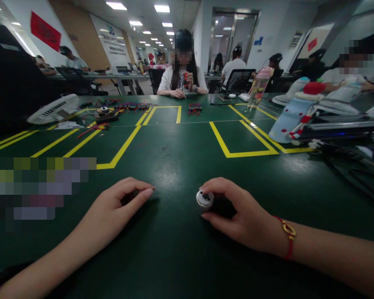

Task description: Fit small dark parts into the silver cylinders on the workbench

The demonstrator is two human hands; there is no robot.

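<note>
My right hand has its thumb and fingers around a small electric motor, a short metal cylinder standing upright on the green table. Its pale round end faces up, with a dark centre and small holes. To the left, my left hand rests low over the table, thumb and forefinger pinched together. Whatever may be between those fingertips is too small to make out. A gap of bare tabletop separates the two hands.
Yellow tape lines mark the table. Wired parts and a white fan lie far left. Across sits a person holding something, near more wired parts. At right stand a blue bottle, a clear bottle and black cables.
</note>
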